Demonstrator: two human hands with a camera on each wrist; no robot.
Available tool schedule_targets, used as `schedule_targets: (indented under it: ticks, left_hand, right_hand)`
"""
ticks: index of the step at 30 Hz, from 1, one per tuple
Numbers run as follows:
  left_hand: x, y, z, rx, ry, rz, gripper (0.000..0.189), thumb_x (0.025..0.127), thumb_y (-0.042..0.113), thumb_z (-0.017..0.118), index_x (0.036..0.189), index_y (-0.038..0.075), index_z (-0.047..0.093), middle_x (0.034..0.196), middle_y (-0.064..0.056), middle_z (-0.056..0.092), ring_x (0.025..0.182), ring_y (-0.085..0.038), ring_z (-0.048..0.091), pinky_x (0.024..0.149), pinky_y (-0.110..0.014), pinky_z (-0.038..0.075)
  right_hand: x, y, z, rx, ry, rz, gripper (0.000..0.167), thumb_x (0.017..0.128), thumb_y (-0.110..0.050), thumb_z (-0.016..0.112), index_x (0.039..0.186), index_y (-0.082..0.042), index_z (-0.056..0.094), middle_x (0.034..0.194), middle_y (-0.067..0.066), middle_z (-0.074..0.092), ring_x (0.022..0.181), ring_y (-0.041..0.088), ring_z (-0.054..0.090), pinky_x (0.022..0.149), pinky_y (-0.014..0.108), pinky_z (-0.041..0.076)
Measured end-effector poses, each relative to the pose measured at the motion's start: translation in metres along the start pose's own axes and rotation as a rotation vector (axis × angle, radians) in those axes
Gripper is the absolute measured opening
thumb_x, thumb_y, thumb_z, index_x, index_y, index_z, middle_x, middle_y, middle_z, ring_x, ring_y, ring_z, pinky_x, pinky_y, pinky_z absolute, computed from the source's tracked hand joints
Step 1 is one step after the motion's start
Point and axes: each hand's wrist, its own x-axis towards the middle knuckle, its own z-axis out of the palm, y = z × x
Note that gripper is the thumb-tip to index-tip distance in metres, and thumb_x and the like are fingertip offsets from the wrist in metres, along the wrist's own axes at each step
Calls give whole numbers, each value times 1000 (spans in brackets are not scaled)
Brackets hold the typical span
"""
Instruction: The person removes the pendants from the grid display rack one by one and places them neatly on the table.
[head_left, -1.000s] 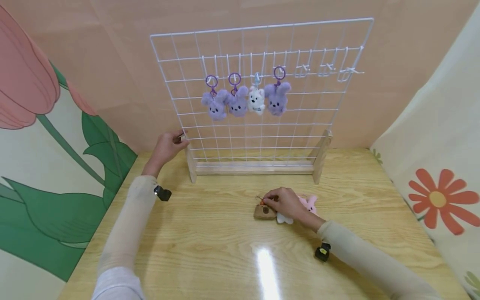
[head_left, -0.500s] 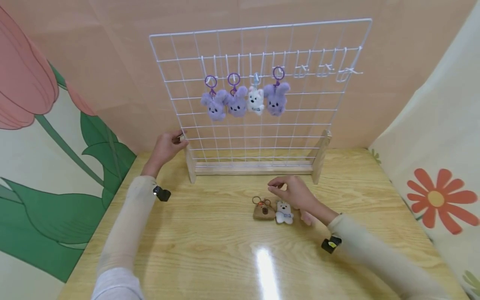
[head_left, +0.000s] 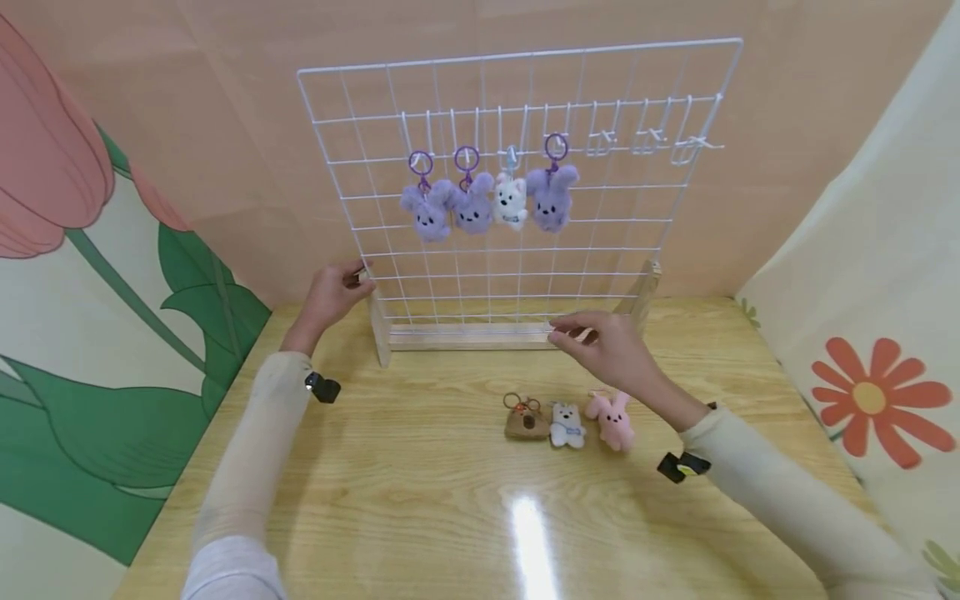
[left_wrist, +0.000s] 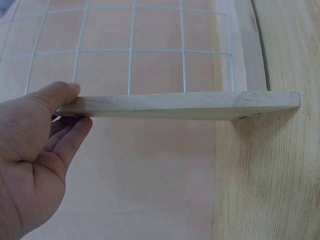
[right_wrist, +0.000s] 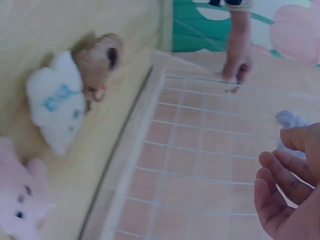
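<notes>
Peach cloth [head_left: 225, 125] backs the scene, with a painted tulip [head_left: 45, 142] on the left and an orange flower [head_left: 873, 398] on a pale curtain [head_left: 810, 267] to the right. Below spreads a wood-grain table [head_left: 420, 517], a bright streak of light near its front edge. Toward the back stands a white wire grid [head_left: 517, 56] in a wooden base [head_left: 465, 337]. Four plush charms hang side by side on it: two purple rabbits [head_left: 431, 214], a white plush [head_left: 511, 202], then a third purple rabbit [head_left: 553, 202]. Farther right, three hooks [head_left: 648, 136] jut from the same upper part. On the table, in front of the base, three more charms lie in a row: a brown plush [head_left: 527, 425], a white bear [head_left: 567, 427] just beside it, and a pink rabbit [head_left: 615, 422] a little apart. The person's left hand [head_left: 332, 297] pinches the upper end of the base's left leg [left_wrist: 180, 101], thumb on one face and fingers on the other. The right hand [head_left: 600, 346] hovers before the lower right of the grid, above and behind the pink rabbit, its thumb apart from the loosely bent, unladen fingers. Pale sleeves [head_left: 258, 442] cover both forearms, and a black wrist camera [head_left: 322, 387] sits at each cuff.
</notes>
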Motion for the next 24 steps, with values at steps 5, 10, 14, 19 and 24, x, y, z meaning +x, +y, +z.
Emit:
schedule_targets:
  ticks: [5,10,14,19,24]
  left_hand:
    - [0,0,0,0,-1,-2,45,100,12,68,142,-1,57,137,-27,61,118,-39,66,97,-44,59]
    - [0,0,0,4,0,0,46,100,12,68,142,-1,57,133,-28,63,116,-38,67,95,-43,59]
    - [0,1,0,4,-5,-4,45,100,12,68,142,-1,57,135,-28,62,117,-38,67,95,-43,59]
    - [1,1,0,4,-2,-6,46,99,10,68,142,-2,57,137,-28,60,118,-40,66,97,-44,58]
    - [2,1,0,10,7,9,45,98,8,69,140,-5,58,138,-28,59,118,-40,65,98,-47,57]
  right_hand:
    - [6,-14,-17,-10,59,-2,24,98,-23,72,112,-3,77,99,9,78,78,18,72,68,30,62]
    - [16,-23,-30,-22,134,-21,23,98,-21,72,111,-3,77,96,10,78,77,19,72,68,20,59]
    - [25,-31,-41,-16,182,-21,23,97,-19,73,112,-3,77,99,12,78,82,23,73,70,11,55]
    - [37,-40,-56,-14,229,2,27,95,-21,75,116,-3,76,107,15,77,91,28,73,73,6,51]
    - [51,-46,-72,-49,285,13,32,95,-25,76,117,-3,76,110,16,76,95,29,73,74,4,50]
